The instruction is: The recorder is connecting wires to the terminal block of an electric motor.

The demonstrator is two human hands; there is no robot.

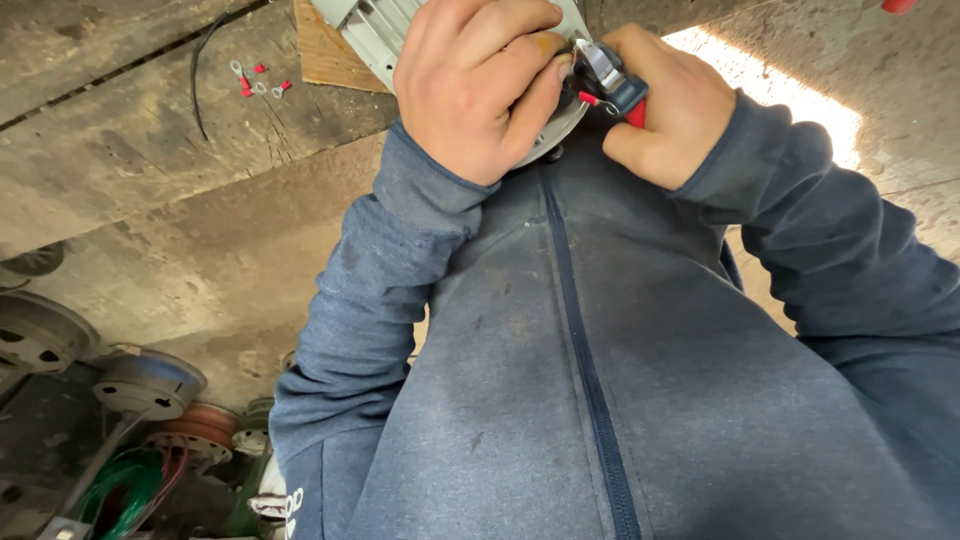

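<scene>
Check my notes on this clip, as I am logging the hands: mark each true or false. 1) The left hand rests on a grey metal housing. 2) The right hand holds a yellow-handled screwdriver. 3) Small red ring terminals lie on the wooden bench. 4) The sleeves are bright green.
1) True: the left hand grips the grey metal housing.
2) False: the right hand holds a crimping tool with red and dark blue handles.
3) True: red ring terminals lie on the wooden bench.
4) False: the sleeves are blue-grey.

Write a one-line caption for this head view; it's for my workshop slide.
Left hand steadies a grey motor housing; right hand grips a crimping tool.
</scene>
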